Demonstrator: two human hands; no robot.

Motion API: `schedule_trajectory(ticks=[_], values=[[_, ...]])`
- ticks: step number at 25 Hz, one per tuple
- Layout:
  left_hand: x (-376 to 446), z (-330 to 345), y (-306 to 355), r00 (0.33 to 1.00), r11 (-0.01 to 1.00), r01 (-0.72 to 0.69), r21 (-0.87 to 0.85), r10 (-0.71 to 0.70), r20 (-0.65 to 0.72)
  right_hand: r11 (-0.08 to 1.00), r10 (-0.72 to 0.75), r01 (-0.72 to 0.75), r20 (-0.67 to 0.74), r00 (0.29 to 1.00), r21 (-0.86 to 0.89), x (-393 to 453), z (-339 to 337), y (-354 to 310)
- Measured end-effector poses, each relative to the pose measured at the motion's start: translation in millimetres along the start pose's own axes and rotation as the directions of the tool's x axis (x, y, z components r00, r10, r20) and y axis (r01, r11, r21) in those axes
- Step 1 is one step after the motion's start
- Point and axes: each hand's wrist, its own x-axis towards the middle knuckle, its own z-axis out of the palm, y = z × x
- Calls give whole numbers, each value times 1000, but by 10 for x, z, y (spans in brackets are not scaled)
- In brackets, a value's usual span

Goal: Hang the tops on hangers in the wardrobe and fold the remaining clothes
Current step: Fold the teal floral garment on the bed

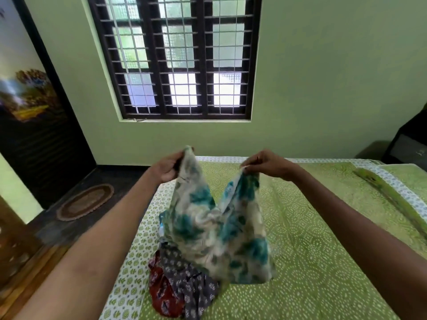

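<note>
I hold up a cream garment with teal blotches point(219, 229) over the bed. My left hand point(167, 168) grips one upper corner of it and my right hand point(265, 165) pinches the other, so the cloth hangs in two peaks between them. Its lower part rests on the bed. Under its left side lies a small heap of clothes: a grey floral piece point(191, 285) and a red printed piece point(159, 287). A bit of light blue fabric point(161, 227) peeks out behind the held garment.
The bed carries a green patterned sheet point(312, 250) with a white printed border. A pillow point(404, 181) lies at the far right. A barred window point(180, 56) is in the green wall ahead. An oval mat point(85, 202) lies on the dark floor beside a dark door point(39, 125).
</note>
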Motion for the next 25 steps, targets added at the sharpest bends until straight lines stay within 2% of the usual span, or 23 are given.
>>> schedule_trajectory(ticks=[2, 4, 6, 9, 13, 15, 16, 18, 20, 21, 23, 24, 25], values=[[102, 331, -31, 979, 994, 47, 96, -65, 194, 973, -195, 179, -103, 975, -144, 198, 112, -84], [181, 510, -50, 965, 994, 87, 59, -99, 243, 947, -285, 251, -163, 945, -203, 299, 175, -116], [217, 584, -47, 960, 994, 104, 17, -105, 260, 972, -233, 223, -228, 946, -68, 297, 120, -134], [235, 680, -17, 937, 993, 117, -25, -102, 333, 973, -172, 188, -125, 977, 137, 215, 38, -186], [346, 811, -20, 863, 982, 178, -56, -129, 488, 949, -175, 184, -57, 983, 258, 119, -6, -209], [371, 848, -19, 866, 985, 171, -17, -142, 480, 949, -139, 157, -81, 987, 274, 52, -60, -215], [380, 869, -8, 871, 988, 150, 23, -143, 471, 964, -112, 137, -118, 987, 227, 20, -82, -209], [397, 921, 10, 906, 992, 55, 114, -98, 413, 997, -79, 78, -255, 964, -13, -57, -57, -179], [455, 946, 18, 959, 973, -56, 225, -11, 285, 972, -104, 23, -344, 933, -233, -172, 123, -73], [500, 940, 6, 977, 954, -108, 279, 50, 208, 959, -123, 29, -324, 938, -282, -244, 231, -8], [565, 916, 8, 979, 888, -202, 413, 175, 102, 981, -101, 64, -198, 975, -183, -348, 436, 135], [585, 895, 18, 969, 836, -243, 492, 229, 89, 993, -31, 17, -126, 992, -116, -396, 496, 176], [592, 869, 35, 956, 776, -284, 563, 277, 100, 991, 41, -43, -26, 999, -124, -437, 512, 180]])
